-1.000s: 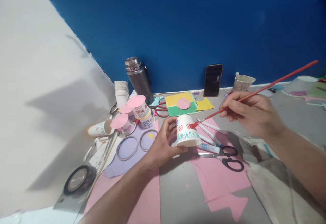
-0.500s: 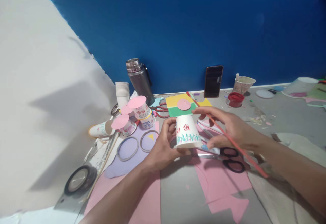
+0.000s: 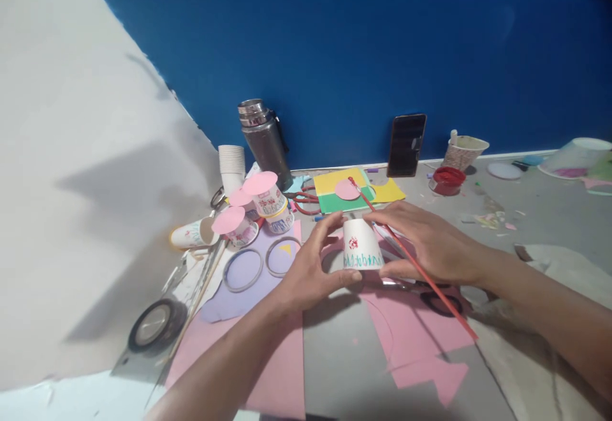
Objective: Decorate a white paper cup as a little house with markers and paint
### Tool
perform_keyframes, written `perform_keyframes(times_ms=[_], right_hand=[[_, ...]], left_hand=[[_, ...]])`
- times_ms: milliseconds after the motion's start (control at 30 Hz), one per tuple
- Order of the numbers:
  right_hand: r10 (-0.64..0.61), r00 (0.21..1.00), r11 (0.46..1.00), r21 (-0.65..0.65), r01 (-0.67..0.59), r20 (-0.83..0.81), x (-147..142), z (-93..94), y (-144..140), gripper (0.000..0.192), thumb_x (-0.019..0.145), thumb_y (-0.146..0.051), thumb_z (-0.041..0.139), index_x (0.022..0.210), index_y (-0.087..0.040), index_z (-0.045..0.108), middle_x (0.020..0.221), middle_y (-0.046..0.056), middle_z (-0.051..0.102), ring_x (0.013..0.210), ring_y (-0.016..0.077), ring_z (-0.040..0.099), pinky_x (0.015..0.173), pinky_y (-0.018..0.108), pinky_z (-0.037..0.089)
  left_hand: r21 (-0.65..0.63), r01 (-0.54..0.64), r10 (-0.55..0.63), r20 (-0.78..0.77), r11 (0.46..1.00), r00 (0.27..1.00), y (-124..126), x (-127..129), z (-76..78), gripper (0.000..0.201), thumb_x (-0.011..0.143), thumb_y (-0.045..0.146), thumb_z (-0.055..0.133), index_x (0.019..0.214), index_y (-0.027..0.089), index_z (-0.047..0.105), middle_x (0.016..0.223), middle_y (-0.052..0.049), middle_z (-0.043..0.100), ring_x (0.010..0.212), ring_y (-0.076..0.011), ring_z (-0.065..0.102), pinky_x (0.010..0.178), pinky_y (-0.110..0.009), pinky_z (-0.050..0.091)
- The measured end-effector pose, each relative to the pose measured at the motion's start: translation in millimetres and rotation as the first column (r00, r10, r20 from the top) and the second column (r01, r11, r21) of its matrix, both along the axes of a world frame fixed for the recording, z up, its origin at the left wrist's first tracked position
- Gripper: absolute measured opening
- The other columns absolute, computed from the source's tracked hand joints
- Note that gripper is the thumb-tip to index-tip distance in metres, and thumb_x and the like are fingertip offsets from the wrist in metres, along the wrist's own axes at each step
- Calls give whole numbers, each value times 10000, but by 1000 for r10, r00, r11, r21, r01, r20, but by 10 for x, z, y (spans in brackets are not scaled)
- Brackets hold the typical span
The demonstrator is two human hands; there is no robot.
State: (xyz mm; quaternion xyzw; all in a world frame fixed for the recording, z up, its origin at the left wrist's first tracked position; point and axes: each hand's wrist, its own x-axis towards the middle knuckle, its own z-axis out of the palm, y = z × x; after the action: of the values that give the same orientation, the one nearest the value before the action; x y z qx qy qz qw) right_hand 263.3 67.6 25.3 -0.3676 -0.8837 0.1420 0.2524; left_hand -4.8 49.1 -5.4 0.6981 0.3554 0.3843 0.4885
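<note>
Gripping an upside-down white paper cup (image 3: 362, 245) from both sides, the two hands are meeting over the middle of the grey tabletop (image 3: 344, 357). The left hand (image 3: 310, 268) is curling around the cup's left wall, thumb low against its wide rim and fingers arching over the top. The right hand (image 3: 428, 242) is pressing flat fingers on the cup's right side and base while also pinching a long, thin red paintbrush (image 3: 411, 258); its handle is slanting down toward the lower right, its painted tip pointing up toward the back. The cup is showing a red painted blotch and a band of teal scribbles near its rim, and it is sitting over sheets of pink paper (image 3: 415, 338).

Lying partly under the right hand is a pair of black-handled scissors (image 3: 442, 303). To the left, two grey rings (image 3: 258, 265) are resting on a lilac sheet, and beyond them a cluster of decorated cups topped with pink paper discs (image 3: 255, 207) is standing beside a stack of plain white cups (image 3: 231, 167) and a steel flask (image 3: 265, 140). A dark phone (image 3: 406, 145) is leaning against the blue wall, with a small red pot of paint (image 3: 447, 180) just to its right. A roll of black tape (image 3: 155, 324) is lying near the left edge.
</note>
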Motion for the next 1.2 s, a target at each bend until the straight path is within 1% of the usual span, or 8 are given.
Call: perform_keyframes(times_ms=[233, 333, 400, 467, 533, 633, 833, 1200], right_hand=[[21, 997, 999, -41, -24, -78, 44, 58, -14, 795, 794, -475, 884, 1507, -270, 598, 1426, 142, 707, 1252, 358, 678, 1006, 532, 580], [-77, 960, 997, -23, 73, -269, 118, 142, -31, 468, 922, -416, 779, 1363, -270, 714, 1285, 99, 783, 1047, 263, 752, 877, 409, 614], [-153, 861, 986, -21, 163, -485, 169, 174, -30, 244, 1023, -358, 670, 1220, -273, 787, 1080, 56, 833, 878, 189, 752, 772, 333, 594], [-179, 717, 980, -57, 192, -673, 210, 196, -16, 221, 1064, -352, 629, 1133, -278, 825, 875, 25, 822, 741, 146, 707, 651, 284, 544], [-169, 609, 984, -99, 147, -775, 233, 224, 3, 222, 1046, -392, 667, 1069, -273, 853, 763, 18, 786, 645, 127, 647, 549, 269, 478], [-171, 545, 983, -178, 41, -821, 234, 282, 8, 260, 984, -472, 740, 950, -253, 877, 717, 39, 769, 598, 127, 622, 501, 270, 441], [-161, 606, 972, -233, -42, -779, 177, 314, -80, 257, 959, -461, 771, 898, -229, 863, 707, 47, 756, 608, 136, 647, 482, 252, 459], [-123, 714, 991, -126, 49, -690, 182, 248, -95, 240, 1027, -347, 682, 877, -247, 840, 733, 30, 767, 600, 124, 617, 499, 249, 493]], left_hand=[[102, -14, 35, -213, 995, 976, 9, -11, 91, 921, 732, 453, 952, 1529, 351, 502, 1554, -109, 481, 1479, -354, 463, 1190, -537, 482], [101, -41, 60, -195, 994, 979, 1, 7, 113, 835, 751, 382, 922, 1482, 328, 523, 1538, -111, 484, 1453, -340, 492, 1147, -509, 526], [106, -60, 80, -191, 993, 978, 1, 18, 121, 796, 747, 330, 903, 1450, 315, 530, 1523, -108, 494, 1436, -335, 508, 1128, -496, 544], [111, -80, 101, -197, 991, 975, 4, 21, 122, 785, 735, 292, 890, 1433, 305, 531, 1500, -103, 511, 1426, -331, 517, 1119, -490, 551], [114, -91, 112, -201, 989, 973, 9, 17, 118, 782, 733, 281, 880, 1432, 302, 528, 1482, -97, 525, 1415, -326, 525, 1120, -490, 550], [123, -97, 121, -209, 988, 970, 11, 5, 112, 773, 744, 286, 872, 1437, 310, 531, 1473, -84, 542, 1394, -316, 539, 1121, -488, 546], [96, -105, 121, -186, 990, 975, -2, 4, 92, 774, 744, 361, 894, 1432, 301, 545, 1465, -87, 542, 1369, -311, 557, 1098, -472, 560], [112, -104, 126, -213, 988, 969, -5, 23, 110, 770, 712, 362, 906, 1398, 298, 561, 1453, -95, 565, 1362, -335, 564, 1089, -504, 553]])
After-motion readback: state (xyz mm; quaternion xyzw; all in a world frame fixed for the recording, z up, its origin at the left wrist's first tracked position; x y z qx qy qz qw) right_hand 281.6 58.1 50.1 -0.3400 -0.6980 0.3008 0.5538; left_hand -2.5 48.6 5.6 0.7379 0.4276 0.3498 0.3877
